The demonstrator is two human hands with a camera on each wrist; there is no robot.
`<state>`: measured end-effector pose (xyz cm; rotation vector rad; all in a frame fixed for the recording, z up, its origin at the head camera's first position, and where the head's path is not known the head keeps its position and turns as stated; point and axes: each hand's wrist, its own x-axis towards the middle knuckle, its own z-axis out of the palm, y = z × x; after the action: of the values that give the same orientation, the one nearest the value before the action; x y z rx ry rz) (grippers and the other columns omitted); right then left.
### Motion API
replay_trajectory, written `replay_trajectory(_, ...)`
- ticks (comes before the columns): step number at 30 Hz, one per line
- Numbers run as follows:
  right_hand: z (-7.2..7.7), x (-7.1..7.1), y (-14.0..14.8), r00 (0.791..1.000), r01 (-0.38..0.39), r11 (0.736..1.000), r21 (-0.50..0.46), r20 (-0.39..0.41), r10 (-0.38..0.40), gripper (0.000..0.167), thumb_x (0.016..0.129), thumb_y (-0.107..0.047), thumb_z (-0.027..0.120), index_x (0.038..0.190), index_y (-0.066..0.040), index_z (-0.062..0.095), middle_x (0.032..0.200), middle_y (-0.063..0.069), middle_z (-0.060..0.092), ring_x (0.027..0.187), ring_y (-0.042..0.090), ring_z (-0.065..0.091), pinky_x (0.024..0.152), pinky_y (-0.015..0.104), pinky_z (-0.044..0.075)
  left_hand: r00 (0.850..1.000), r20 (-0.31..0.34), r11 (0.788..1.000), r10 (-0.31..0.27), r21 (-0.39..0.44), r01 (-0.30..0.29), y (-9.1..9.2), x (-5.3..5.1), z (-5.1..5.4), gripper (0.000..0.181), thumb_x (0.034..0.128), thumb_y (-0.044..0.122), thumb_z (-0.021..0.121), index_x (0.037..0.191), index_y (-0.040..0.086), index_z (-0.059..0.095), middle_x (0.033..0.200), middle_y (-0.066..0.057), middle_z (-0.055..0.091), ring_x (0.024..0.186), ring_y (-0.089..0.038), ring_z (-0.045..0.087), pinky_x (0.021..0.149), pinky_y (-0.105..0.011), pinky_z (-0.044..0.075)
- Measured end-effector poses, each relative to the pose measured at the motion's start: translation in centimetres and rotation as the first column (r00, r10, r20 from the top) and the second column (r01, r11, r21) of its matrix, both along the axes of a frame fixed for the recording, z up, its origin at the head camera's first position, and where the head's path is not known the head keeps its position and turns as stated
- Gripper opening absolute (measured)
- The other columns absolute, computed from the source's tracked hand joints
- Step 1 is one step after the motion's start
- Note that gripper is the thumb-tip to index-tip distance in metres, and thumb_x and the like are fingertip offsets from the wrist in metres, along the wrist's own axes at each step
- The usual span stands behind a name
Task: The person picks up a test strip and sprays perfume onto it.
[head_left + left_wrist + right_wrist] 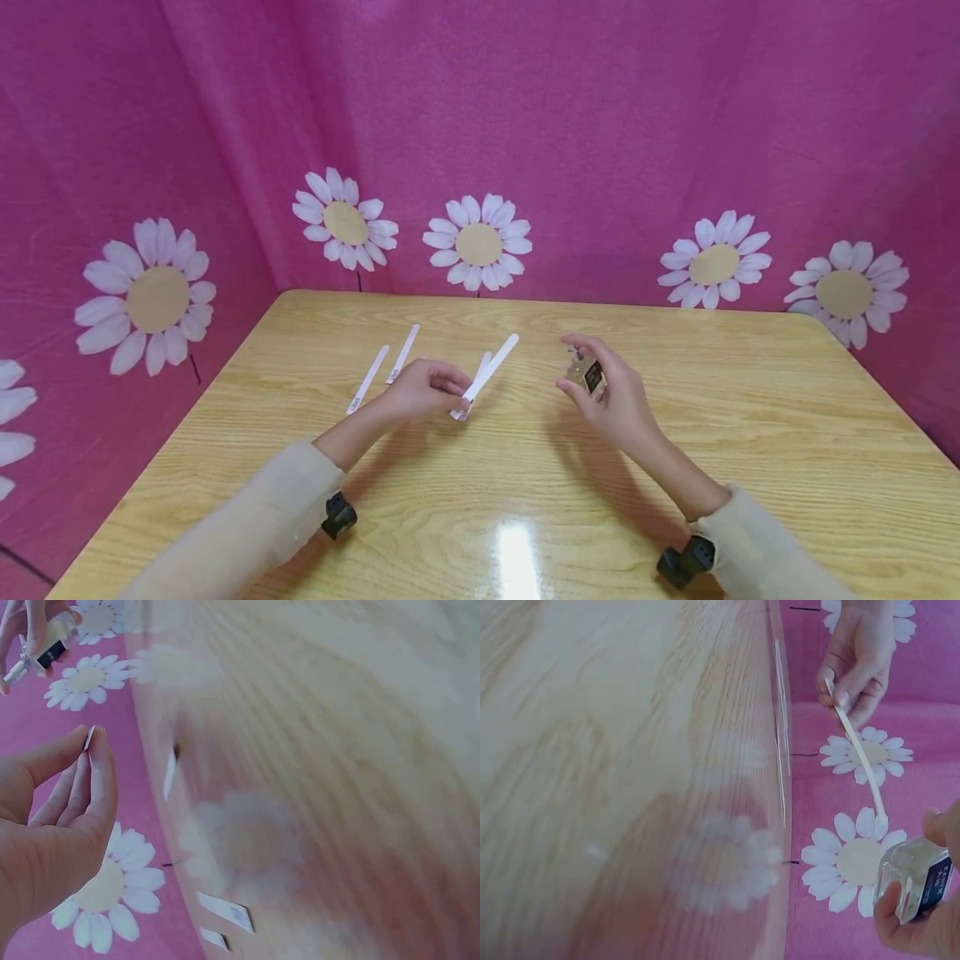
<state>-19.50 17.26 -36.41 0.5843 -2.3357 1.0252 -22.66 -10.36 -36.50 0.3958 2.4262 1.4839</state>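
Observation:
My left hand [423, 392] pinches one end of a white paper test strip [495, 364] between thumb and fingertips. The strip slants up and to the right, above the table. In the right wrist view the held strip [862, 757] points toward a small clear glass perfume bottle [901, 876] with a dark label. That perfume bottle [582, 377] is gripped by my right hand [622, 404], thumb at its lower side and index fingertip at the sprayer on top. Strip and bottle are apart. Another paper strip [484, 363] lies partly hidden below the held one.
Two more white strips with small print, a nearer strip [367, 380] and a farther strip [403, 353], lie left of my left hand on the glossy wooden table [465, 517]. A pink curtain [585, 125] with daisies stands behind the table and on its left.

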Motion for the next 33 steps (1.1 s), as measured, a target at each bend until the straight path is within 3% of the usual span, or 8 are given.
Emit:
replay_trajectory(9, -0.1, 0.2, 1.4, 1.0, -0.001, 1.0, 0.004, -0.017, 0.001, 0.054, 0.078, -0.001, 0.076, 0.127, -0.01, 0.057, 0.104, 0.013, 0.064, 0.063, 0.001, 0.046, 0.043, 0.015, 0.043, 0.995, 0.049, 0.996, 0.086, -0.035, -0.085, -1.8, -0.3, -1.5, 0.029, 0.0795, 0.005, 0.074, 0.106, -0.004, 0.068, 0.089, -0.012, 0.074, 0.07, -0.003, 0.063, 0.068, -0.022, 0.056)
replay_trajectory(14, -0.3, 0.3, 1.9, 0.999, -0.008, 1.0, 0.002, -0.033, 0.009, 0.054, 0.078, 0.0, 0.076, 0.127, -0.01, 0.057, 0.107, 0.014, 0.065, 0.065, 0.002, 0.048, 0.042, 0.017, 0.043, 0.987, 0.088, 0.991, 0.135, -0.009, -0.135, -2.4, -0.6, -1.9, 0.029, 0.0799, 0.002, 0.072, 0.106, -0.008, 0.066, 0.089, -0.015, 0.074, 0.065, -0.004, 0.064, 0.07, -0.025, 0.059)
replay_trajectory(21, -0.4, 0.3, 2.4, 0.999, -0.015, 1.0, -0.001, -0.032, 0.015, 0.055, 0.078, 0.0, 0.076, 0.128, -0.01, 0.056, 0.105, 0.013, 0.063, 0.067, 0.001, 0.047, 0.042, 0.014, 0.041, 0.97, 0.11, 0.975, 0.217, -0.063, -0.211, -2.3, -1.7, -2.2, 0.027, 0.0821, 0.005, 0.071, 0.107, -0.003, 0.067, 0.091, -0.013, 0.074, 0.067, -0.008, 0.066, 0.07, -0.023, 0.056)
replay_trajectory(27, -0.4, 0.4, 2.6, 0.999, -0.019, 1.0, 0.005, -0.033, 0.019, 0.055, 0.078, 0.001, 0.075, 0.128, -0.011, 0.056, 0.105, 0.011, 0.063, 0.069, 0.002, 0.048, 0.042, 0.016, 0.042, 0.957, 0.096, 0.961, 0.274, -0.073, -0.268, -1.8, -2.9, -2.2, 0.025, 0.0813, 0.001, 0.072, 0.104, -0.005, 0.067, 0.089, -0.014, 0.073, 0.065, -0.007, 0.064, 0.07, -0.025, 0.058)
replay_trajectory(33, -0.5, 0.5, 2.7, 0.999, -0.023, 1.0, 0.011, -0.031, 0.024, 0.057, 0.077, 0.001, 0.076, 0.129, -0.011, 0.056, 0.106, 0.009, 0.063, 0.071, 0.001, 0.047, 0.043, 0.017, 0.042, 0.949, 0.048, 0.946, 0.312, -0.112, -0.305, -1.3, -3.3, -1.9, 0.021, 0.0797, 0.003, 0.073, 0.099, -0.006, 0.068, 0.088, -0.018, 0.074, 0.06, -0.006, 0.064, 0.065, -0.023, 0.058)
